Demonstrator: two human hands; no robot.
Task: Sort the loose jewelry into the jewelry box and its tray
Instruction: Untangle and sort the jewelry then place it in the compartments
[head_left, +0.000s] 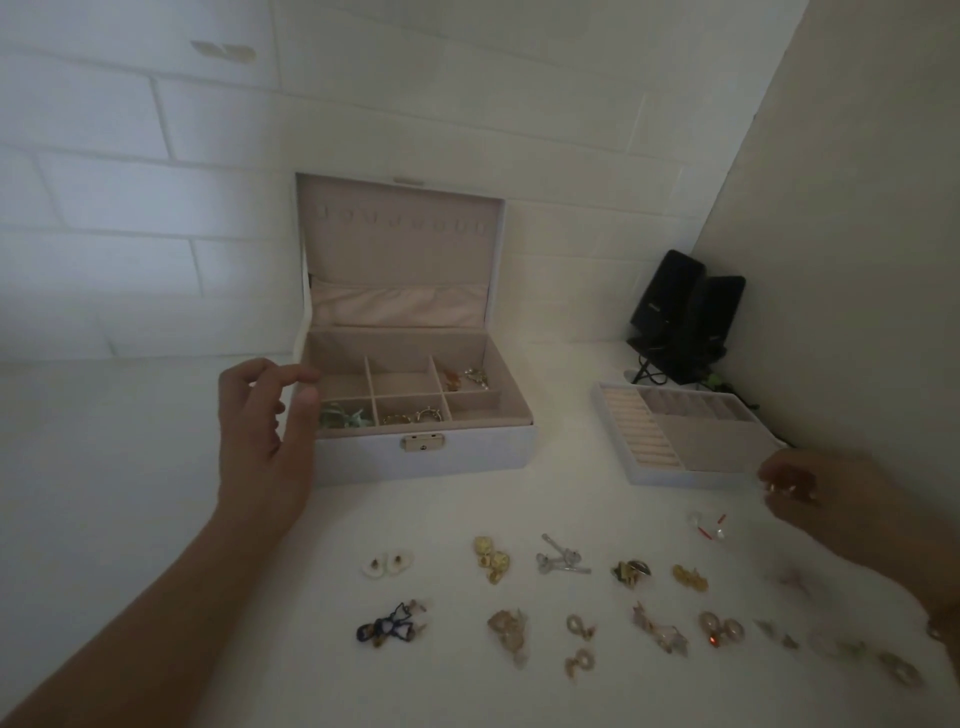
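Jewelry lies loose on the white counter (156, 467) in front of me, in two rough rows: a pair of white earrings (387, 564), gold pieces (492, 558), a silver tangle (561, 561), a dark blue beaded piece (389, 626) and several pale gold hoops (721, 629) further right.

The jewelry box (415, 415) stands open at the back of the counter, its lid upright near the tiled wall. Its front left compartment holds something green (345, 417), the front middle one holds gold rings (413, 417), and the back right one holds an orange piece beside a silver one (465, 378).

My left hand (265, 431) hovers at the box's left front corner, fingers loosely spread and holding nothing; I cannot tell whether it touches the box.

The tray (691, 436) sits apart to the right of the box, with ring rolls on its left side and flat sections on its right. My right hand (831, 499) is at the tray's near right corner, fingertips pinching a small reddish-orange piece (789, 483), blurred. Two black speakers (680, 312) stand in the corner behind the tray.
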